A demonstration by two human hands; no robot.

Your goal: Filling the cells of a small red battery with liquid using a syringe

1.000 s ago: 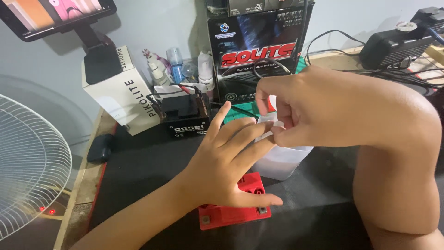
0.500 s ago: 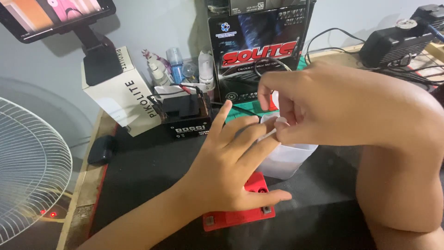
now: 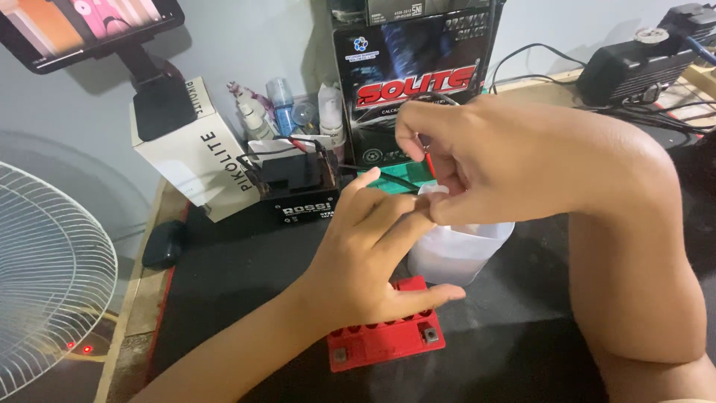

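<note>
**Both hands met over the white container above the red battery**

The left hand [image 3: 373,254] lay spread over the red battery [image 3: 384,339] on the dark worktop [image 3: 224,298], thumb stretched along the battery's top edge and fingers [image 3: 395,213] reaching up to the rim of the white container [image 3: 455,254] standing just behind it. These fingers were loosely open, touching but clasping nothing. The right hand [image 3: 522,164] came in from the right, its fingers closed in a pinch at the container's rim; something small and pale appeared to sit in that pinch, though what it was could not be told. A thin red piece showed under the right forefinger, too hidden to identify.

Behind stood a small black battery [image 3: 298,186] with wires, a white box [image 3: 198,160], some bottles [image 3: 283,108] and a large black box [image 3: 414,75]. A fan [image 3: 45,283] sat at the left edge.

Work this fine probably went best with the container kept upright and steadied by the left hand, the pinch kept light and close to the rim, and the wrists held clear of the battery's terminals
</note>
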